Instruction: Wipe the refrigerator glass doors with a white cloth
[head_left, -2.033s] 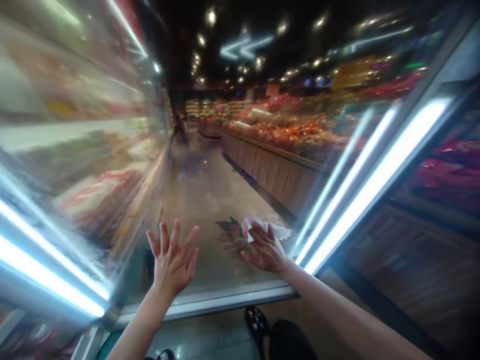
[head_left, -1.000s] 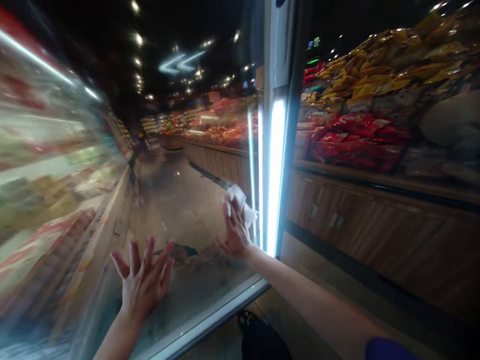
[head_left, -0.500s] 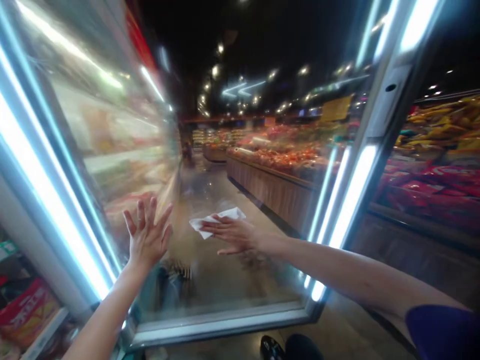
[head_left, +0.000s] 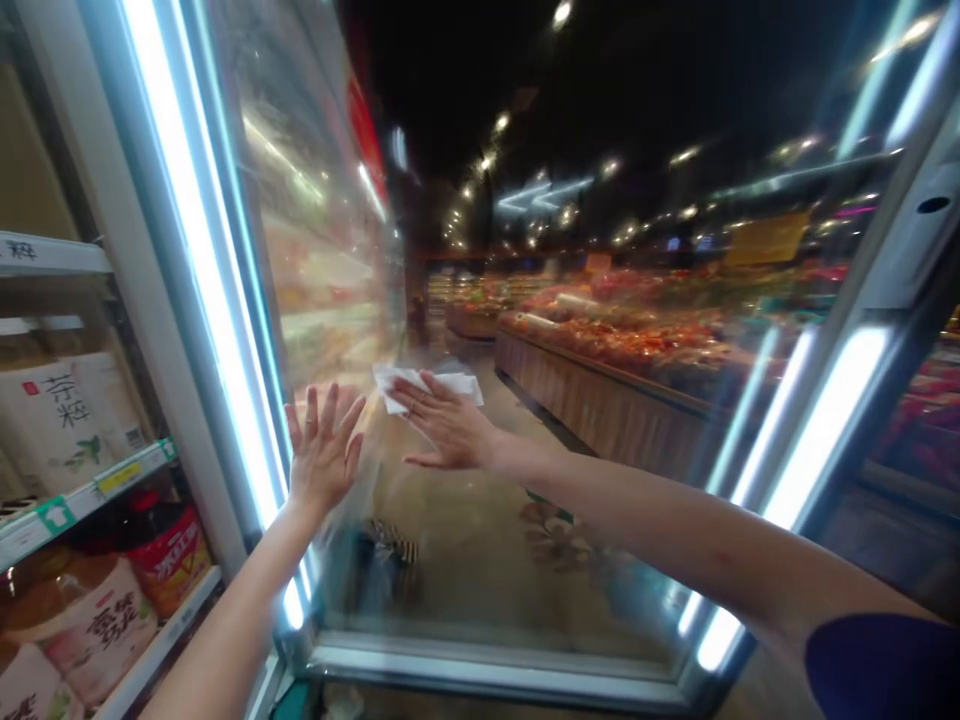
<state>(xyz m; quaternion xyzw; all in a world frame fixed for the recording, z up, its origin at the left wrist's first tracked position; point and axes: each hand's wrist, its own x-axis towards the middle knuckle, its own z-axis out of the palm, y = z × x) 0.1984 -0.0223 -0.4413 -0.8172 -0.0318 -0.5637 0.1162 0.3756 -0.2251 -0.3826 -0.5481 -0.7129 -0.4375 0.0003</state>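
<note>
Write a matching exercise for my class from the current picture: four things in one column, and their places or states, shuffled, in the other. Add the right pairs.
Column 1
1. white sheet
2. left hand
3. sleeve
4. yellow label

Column 2
A. dark blue, at the picture's right edge
B. on a shelf edge at the left
C. under the right hand
D. fingers spread, nothing held

Pairs: 1-C, 2-D, 3-A, 4-B
</note>
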